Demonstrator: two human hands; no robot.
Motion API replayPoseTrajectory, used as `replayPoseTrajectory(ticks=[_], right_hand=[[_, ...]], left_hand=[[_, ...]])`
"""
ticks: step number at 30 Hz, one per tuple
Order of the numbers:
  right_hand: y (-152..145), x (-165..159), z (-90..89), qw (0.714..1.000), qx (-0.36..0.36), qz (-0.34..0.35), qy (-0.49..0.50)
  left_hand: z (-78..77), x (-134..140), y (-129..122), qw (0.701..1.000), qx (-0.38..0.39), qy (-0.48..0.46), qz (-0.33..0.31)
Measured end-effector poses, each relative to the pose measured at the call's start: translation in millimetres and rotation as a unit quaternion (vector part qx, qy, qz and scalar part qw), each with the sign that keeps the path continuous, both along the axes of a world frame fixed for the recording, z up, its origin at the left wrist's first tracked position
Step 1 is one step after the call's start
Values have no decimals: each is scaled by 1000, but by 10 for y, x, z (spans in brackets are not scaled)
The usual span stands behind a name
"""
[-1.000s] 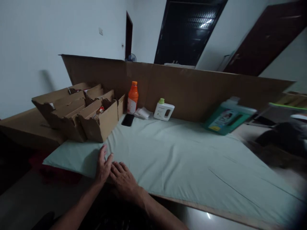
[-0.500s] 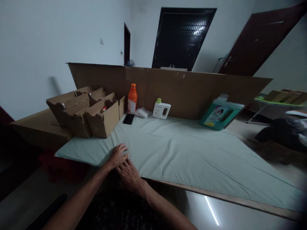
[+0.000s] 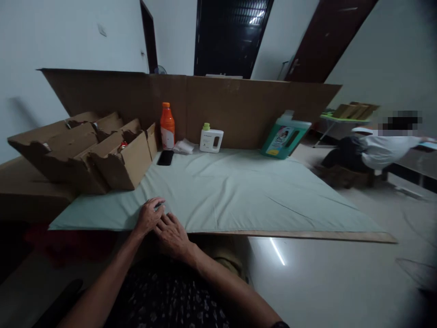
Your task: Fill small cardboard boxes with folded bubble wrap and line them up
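Observation:
My left hand (image 3: 149,216) rests on the front edge of the pale green cloth (image 3: 239,196), fingers loosely bent and the thumb apart from them. A small dark patch shows in the gap; I cannot tell whether it is a thing or shadow. Close against it, my right hand (image 3: 174,234) lies flat with the fingers stretched out, its fingertips by the left wrist and thumb. Further back on the cloth are a black phone (image 3: 165,157), an orange bottle (image 3: 167,127), a clear plastic packet (image 3: 184,146) and a white jug with a green cap (image 3: 210,139).
Cardboard boxes (image 3: 119,164) with small items inside stand at the left. A large green detergent jug (image 3: 285,136) is at the back right. A cardboard screen (image 3: 239,98) runs along the rear. Beyond, at the right, a person (image 3: 382,150) sits near a table (image 3: 344,117).
The view has turned to the right and down, bringing the seated person into sight. Both hands stay together at the cloth's edge, with little shift between them.

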State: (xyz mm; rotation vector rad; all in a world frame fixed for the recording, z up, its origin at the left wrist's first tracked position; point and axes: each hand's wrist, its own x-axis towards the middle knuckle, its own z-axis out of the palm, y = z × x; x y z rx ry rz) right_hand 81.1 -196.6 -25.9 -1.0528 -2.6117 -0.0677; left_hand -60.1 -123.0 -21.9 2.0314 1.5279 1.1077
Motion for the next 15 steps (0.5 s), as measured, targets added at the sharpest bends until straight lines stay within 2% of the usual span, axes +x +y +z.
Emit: replayPoseTrajectory(ticks=[7, 15], right_hand=[[-25, -6, -48, 999, 38, -14, -2], [-95, -8, 42, 999, 27, -34, -9]], left_hand=[[-4, -27, -18, 1000, 1, -7, -2], [-19, -52, -10, 1000, -14, -13, -11]])
